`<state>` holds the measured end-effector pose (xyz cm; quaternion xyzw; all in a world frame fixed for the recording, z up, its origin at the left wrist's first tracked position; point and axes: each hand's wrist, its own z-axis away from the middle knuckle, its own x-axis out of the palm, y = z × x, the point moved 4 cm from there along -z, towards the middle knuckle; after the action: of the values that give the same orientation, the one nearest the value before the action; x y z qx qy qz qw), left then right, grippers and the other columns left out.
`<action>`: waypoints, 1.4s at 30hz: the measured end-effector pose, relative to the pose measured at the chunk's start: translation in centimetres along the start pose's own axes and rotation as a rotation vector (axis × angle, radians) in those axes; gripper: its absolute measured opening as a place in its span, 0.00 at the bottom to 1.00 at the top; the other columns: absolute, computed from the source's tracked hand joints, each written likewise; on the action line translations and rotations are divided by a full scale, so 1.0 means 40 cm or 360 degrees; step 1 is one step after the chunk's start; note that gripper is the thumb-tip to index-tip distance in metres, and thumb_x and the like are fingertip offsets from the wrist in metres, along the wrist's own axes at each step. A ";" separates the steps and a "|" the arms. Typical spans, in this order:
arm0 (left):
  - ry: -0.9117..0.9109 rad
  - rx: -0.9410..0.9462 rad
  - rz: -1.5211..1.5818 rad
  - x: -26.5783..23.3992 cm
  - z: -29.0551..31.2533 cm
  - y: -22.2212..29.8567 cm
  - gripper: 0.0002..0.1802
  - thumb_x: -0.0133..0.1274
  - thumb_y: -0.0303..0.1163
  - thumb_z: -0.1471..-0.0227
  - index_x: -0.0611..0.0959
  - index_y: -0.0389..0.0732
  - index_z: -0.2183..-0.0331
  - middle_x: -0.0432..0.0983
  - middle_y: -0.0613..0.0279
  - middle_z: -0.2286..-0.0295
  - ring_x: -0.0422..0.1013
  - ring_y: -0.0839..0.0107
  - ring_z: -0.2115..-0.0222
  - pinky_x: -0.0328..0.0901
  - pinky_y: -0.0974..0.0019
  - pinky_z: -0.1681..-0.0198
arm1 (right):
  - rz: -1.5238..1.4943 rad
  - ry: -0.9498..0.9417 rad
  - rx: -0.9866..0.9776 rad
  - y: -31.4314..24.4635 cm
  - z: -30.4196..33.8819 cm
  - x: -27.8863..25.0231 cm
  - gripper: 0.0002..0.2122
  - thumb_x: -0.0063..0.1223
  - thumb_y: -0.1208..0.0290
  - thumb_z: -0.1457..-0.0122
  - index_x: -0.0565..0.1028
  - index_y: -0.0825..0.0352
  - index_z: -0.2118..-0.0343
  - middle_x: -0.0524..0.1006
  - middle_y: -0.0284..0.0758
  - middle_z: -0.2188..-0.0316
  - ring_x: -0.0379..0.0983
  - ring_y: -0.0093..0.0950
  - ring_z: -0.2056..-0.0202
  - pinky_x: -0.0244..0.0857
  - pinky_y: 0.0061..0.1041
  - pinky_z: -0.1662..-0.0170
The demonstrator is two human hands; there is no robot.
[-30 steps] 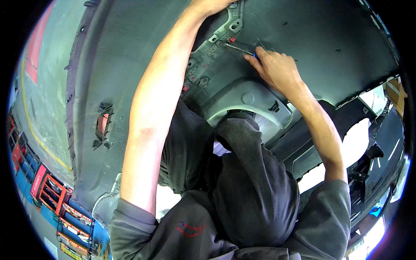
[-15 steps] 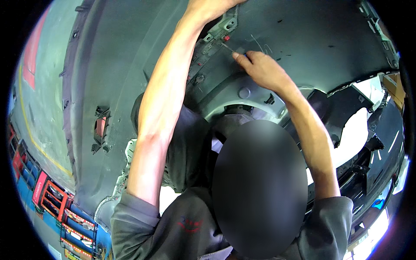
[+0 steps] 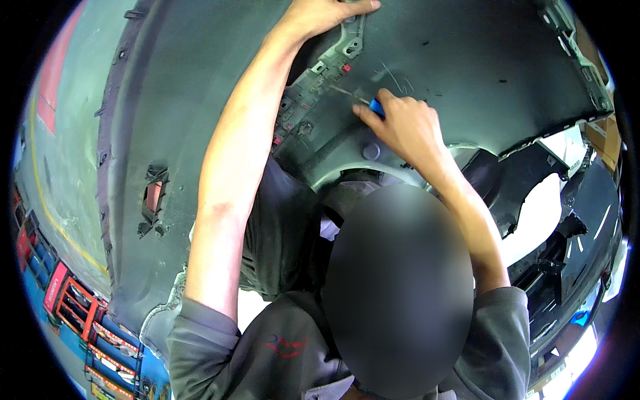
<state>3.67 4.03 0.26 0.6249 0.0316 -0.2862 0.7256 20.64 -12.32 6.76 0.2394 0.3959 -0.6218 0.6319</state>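
A large dark grey moulded plastic panel, looking like a car bumper cover, spreads out in front of me. A pale bracket strip with holes and small red clips runs along it. My left hand lies over the strip's upper end with the thumb stretched out; its other fingers are largely hidden at the top edge. In my right hand is a screwdriver with a blue handle, its thin shaft pointing left. The screwdriver's tip is at the strip's edge, below a red clip; whether it touches is unclear.
A slotted opening sits in the panel at left. Red and blue racks stand at lower left on the floor side. Glossy black parts and a white piece lie at right, near a cardboard box.
My right hand has shifted down, and the screwdriver's tip has moved down and left from beside the red clip. More of the blue handle shows. My left hand stays at the strip's upper end.
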 end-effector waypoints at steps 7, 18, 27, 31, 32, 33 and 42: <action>-0.0287 0.0051 0.0003 -0.003 -0.033 -0.014 0.44 0.62 0.77 0.47 0.90 0.38 0.63 0.73 0.71 0.76 0.69 0.78 0.72 0.62 0.66 0.68 | 0.0508 0.0631 -0.1192 -0.053 -0.078 -0.023 0.09 0.59 0.62 0.36 0.80 0.61 0.59 0.83 0.35 0.60 0.80 0.35 0.48 0.75 0.37 0.45; -0.0246 0.0045 -0.0215 -0.021 -0.032 0.004 0.54 0.52 0.84 0.46 0.91 0.34 0.65 0.83 0.48 0.71 0.78 0.58 0.66 0.71 0.51 0.58 | 0.1557 0.0038 -0.0914 -0.209 -0.313 -0.026 0.14 0.57 0.62 0.33 0.88 0.64 0.55 0.87 0.40 0.54 0.84 0.35 0.48 0.73 0.38 0.43; -0.0171 0.0067 -0.0143 -0.013 -0.047 -0.034 0.52 0.43 0.78 0.37 0.92 0.35 0.54 0.87 0.41 0.56 0.82 0.48 0.52 0.72 0.48 0.46 | 0.1238 0.0056 -0.0903 -0.187 -0.359 -0.005 0.17 0.56 0.54 0.35 0.89 0.62 0.61 0.88 0.39 0.61 0.85 0.36 0.55 0.73 0.37 0.43; -0.0004 0.0162 0.0420 -0.011 -0.057 -0.089 0.47 0.38 0.70 0.29 0.90 0.34 0.68 0.87 0.52 0.70 0.80 0.61 0.69 0.72 0.58 0.59 | 0.1141 0.0460 -0.1103 -0.180 -0.337 -0.015 0.18 0.59 0.51 0.39 0.90 0.62 0.67 0.88 0.38 0.67 0.85 0.36 0.60 0.67 0.36 0.37; 0.0040 0.0147 0.0466 -0.009 -0.051 -0.091 0.45 0.41 0.68 0.29 0.90 0.35 0.70 0.86 0.51 0.73 0.81 0.60 0.70 0.73 0.57 0.59 | 0.1115 0.0401 -0.1052 -0.187 -0.333 -0.011 0.18 0.59 0.51 0.39 0.90 0.62 0.69 0.88 0.38 0.68 0.85 0.36 0.61 0.66 0.36 0.36; 0.0092 0.0138 0.0516 -0.010 -0.043 -0.088 0.43 0.44 0.66 0.30 0.90 0.35 0.72 0.85 0.51 0.75 0.81 0.59 0.71 0.73 0.55 0.60 | 0.1101 0.0345 -0.1002 -0.202 -0.325 -0.018 0.18 0.60 0.51 0.40 0.90 0.62 0.70 0.88 0.38 0.70 0.85 0.36 0.62 0.64 0.35 0.35; 0.0274 0.0140 0.0378 -0.004 0.011 -0.146 0.45 0.39 0.66 0.28 0.91 0.36 0.73 0.84 0.52 0.77 0.80 0.60 0.73 0.73 0.57 0.61 | 0.1219 0.0303 -0.0743 -0.271 -0.285 0.025 0.12 0.68 0.56 0.43 0.90 0.60 0.67 0.88 0.37 0.67 0.82 0.38 0.49 0.73 0.39 0.45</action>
<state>0.75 3.35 -4.79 0.6778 0.0069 -0.1450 0.7208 7.68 -5.04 1.49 0.2758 0.4648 -0.2128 0.8140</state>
